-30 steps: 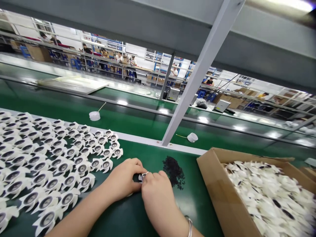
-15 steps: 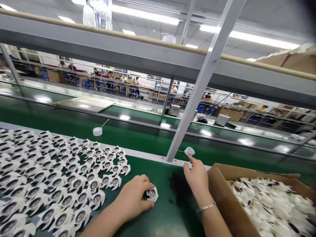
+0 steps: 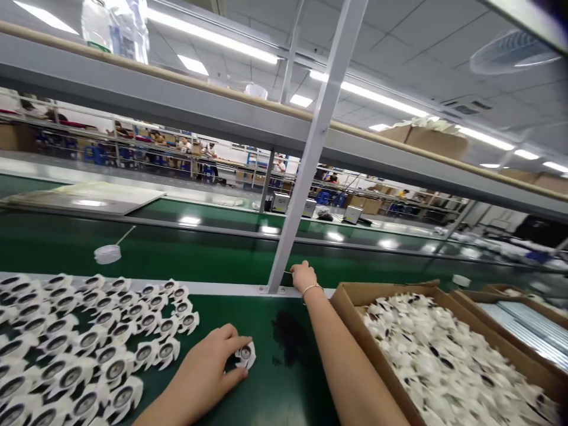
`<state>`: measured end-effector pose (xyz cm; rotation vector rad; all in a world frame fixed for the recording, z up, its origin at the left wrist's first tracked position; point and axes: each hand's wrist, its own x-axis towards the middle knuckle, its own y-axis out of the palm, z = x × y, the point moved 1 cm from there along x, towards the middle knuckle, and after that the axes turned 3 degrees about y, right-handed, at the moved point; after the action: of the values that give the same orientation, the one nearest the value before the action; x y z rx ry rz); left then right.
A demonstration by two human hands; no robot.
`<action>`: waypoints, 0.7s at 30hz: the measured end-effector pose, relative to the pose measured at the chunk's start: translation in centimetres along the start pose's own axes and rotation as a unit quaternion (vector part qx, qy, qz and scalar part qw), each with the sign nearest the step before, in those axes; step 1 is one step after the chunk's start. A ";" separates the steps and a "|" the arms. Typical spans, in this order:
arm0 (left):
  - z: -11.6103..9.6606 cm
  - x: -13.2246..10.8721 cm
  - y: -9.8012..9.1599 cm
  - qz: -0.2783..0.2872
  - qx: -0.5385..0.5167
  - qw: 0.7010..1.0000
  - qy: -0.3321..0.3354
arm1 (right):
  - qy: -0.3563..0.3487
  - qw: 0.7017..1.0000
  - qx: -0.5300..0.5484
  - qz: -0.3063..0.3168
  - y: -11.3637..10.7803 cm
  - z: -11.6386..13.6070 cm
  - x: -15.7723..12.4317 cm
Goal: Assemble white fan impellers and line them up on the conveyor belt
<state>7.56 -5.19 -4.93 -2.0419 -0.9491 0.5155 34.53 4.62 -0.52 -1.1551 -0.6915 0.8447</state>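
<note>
My left hand [image 3: 210, 367] has its thumb and index finger closed around a small white fan wheel [image 3: 245, 355] with a grey hub, low over the green work surface. Several like fan wheels [image 3: 118, 368] lie in rows to its left. Stretched forward, my right hand [image 3: 305, 277] is over the green belt [image 3: 231, 266], just right of the metal post [image 3: 302, 183]. Its curled fingers cover the white ring seen there before; only a thin stick [image 3: 288, 273] shows beside them. The fingertips are hidden.
An open cardboard box [image 3: 377, 361] full of white bladed parts stands right of my right forearm. Beyond it, another box [image 3: 488, 305] holds shiny strips. A white ring with a stick [image 3: 107, 254] rides on the belt at left. Overhead runs a shelf [image 3: 190, 97].
The view has swung right. My right hand has moved onto the white ring, which no longer shows. The other ring has slid left along the belt. My left hand still holds the fan wheel.
</note>
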 end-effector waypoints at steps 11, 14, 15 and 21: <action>1.3 0.0 0.8 -0.011 -0.101 0.995 -0.019 | -0.268 0.886 0.341 0.161 -0.7 -1.3 -13.4; 1.9 0.1 0.7 -0.061 -0.177 0.982 -0.030 | -0.319 0.831 0.399 0.219 1.4 -1.2 -14.1; 1.9 0.2 0.6 -0.089 -0.190 0.977 -0.034 | -0.338 0.826 0.397 0.214 1.9 -1.1 -14.3; 1.5 0.8 0.6 -0.116 -0.219 0.968 -0.039 | -0.416 0.856 0.258 0.165 2.2 -0.6 -15.5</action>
<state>7.38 -4.00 -6.34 -2.2632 -1.4305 0.2763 26.51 -8.48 -3.43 -0.3713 -0.8882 1.7488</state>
